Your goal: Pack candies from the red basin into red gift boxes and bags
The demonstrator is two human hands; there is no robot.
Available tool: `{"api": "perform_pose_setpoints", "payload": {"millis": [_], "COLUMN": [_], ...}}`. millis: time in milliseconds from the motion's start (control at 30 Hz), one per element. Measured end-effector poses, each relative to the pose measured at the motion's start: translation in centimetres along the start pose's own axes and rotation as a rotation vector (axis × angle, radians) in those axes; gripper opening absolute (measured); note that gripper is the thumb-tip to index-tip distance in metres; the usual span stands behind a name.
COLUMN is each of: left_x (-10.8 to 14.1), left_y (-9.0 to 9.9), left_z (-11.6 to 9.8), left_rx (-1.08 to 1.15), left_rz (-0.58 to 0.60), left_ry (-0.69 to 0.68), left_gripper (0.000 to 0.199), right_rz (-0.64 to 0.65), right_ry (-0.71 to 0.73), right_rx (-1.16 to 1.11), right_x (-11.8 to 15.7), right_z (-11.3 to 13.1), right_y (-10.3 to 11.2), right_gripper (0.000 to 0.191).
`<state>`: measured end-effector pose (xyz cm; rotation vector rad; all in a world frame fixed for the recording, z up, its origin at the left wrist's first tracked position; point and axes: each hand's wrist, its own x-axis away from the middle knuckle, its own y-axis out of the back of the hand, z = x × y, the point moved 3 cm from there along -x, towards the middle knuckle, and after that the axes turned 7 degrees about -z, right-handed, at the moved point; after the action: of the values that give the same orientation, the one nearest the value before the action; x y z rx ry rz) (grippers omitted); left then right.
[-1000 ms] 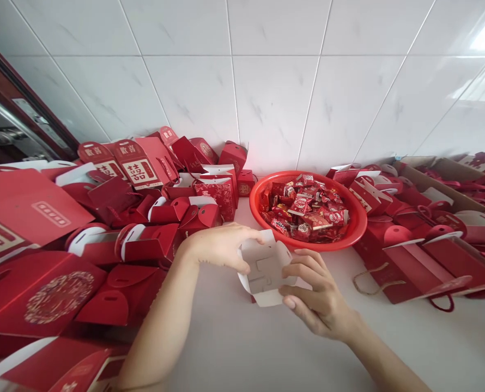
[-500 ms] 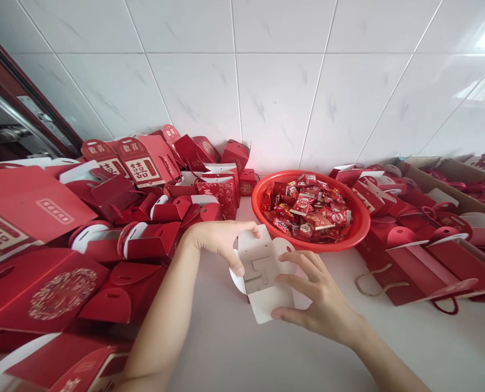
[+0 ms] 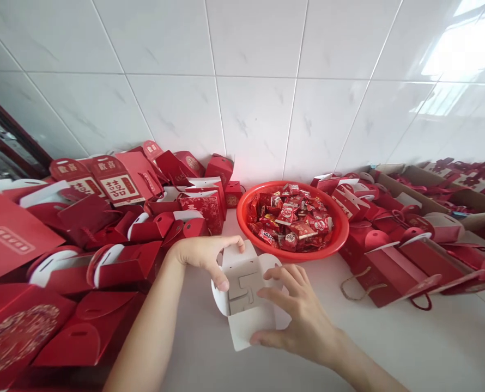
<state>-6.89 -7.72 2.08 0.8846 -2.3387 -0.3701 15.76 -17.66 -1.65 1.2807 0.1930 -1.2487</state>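
An unfolded small box point(image 3: 244, 291) stands on the white surface at the middle front, its white inside facing up and its flaps spread. My left hand point(image 3: 210, 258) grips its left side, with the thumb inside the wall and fingers at the back flap. My right hand point(image 3: 295, 307) is at its right side, fingers apart and curved over the right flap, the thumb by the front flap. Whether the right fingertips press on the card is hard to tell. Behind the box sits a red basket point(image 3: 343, 247) full of red-wrapped candies point(image 3: 302, 228).
Many red boxes point(image 3: 77, 340) crowd the left side. Red gift bags point(image 3: 398, 277) with cord handles stand at the right, beside a brown carton point(image 3: 467, 198) of red items. A tiled wall point(image 3: 254, 125) rises behind.
The view has shifted, so the basket and boxes appear farther left and lower. Both hands remain around the box, in nearly the same pose.
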Motion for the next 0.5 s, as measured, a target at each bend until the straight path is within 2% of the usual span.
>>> {"api": "perform_pose_setpoints", "payload": {"millis": [100,333,433,500], "left_x": [0.3,0.8,1.0,1.3], "left_y": [-0.2,-0.5,-0.4,-0.3], "left_z": [-0.8,-3.2,-3.5,-3.5], "left_rx": [-0.023,-0.255,-0.298,-0.294], "left_rz": [-0.049,-0.166,-0.18,-0.201], "left_ry": [-0.047,-0.171,-0.162,-0.146], "left_gripper": [0.067,0.052,0.052,0.051], "right_rz": [-0.012,-0.036,-0.024,0.048], "right_ry": [0.051,0.168,0.118,-0.001], "right_rx": [-0.026,-0.128,-0.147,-0.102], "right_x": [-0.5,-2.6,-4.8,-6.6], "right_z": [0.2,1.1,-1.0,-3.8], "right_y": [0.3,2.0,3.4,4.5], "right_gripper": [0.045,0.028,0.02,0.017]}}
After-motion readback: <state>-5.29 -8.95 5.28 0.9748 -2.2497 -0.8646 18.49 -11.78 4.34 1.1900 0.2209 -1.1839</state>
